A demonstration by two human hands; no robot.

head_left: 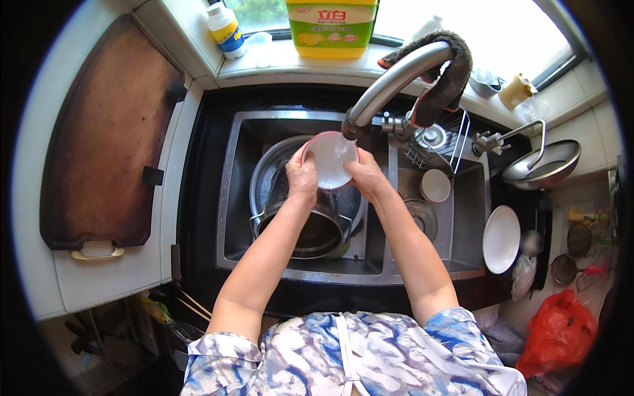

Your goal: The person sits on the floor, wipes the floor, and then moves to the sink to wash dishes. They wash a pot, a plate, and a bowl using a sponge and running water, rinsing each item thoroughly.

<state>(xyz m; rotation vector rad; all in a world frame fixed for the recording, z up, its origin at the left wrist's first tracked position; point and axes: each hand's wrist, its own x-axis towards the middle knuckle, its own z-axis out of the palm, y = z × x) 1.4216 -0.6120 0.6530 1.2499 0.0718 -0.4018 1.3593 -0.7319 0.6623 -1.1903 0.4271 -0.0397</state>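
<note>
A white bowl with a red rim (329, 166) is tilted under the spout of the metal faucet (381, 84), and water runs into it. My left hand (301, 174) grips the bowl's left side, thumb inside the rim. On the opposite side my right hand (365, 173) holds it the same way. Below the bowl, in the left basin of the steel sink (229, 198), a metal basin (257, 168) and a steel pot (317, 232) with wire handles lie partly hidden by my hands and left forearm.
The right basin holds a small white bowl (436, 185) and a round lid (421, 220). A wire rack (446, 143) stands behind it. To the right are a white plate (501, 239) and a pan (545, 166). A dark cloth (458, 64) drapes over the faucet; a cutting board (111, 138) leans left.
</note>
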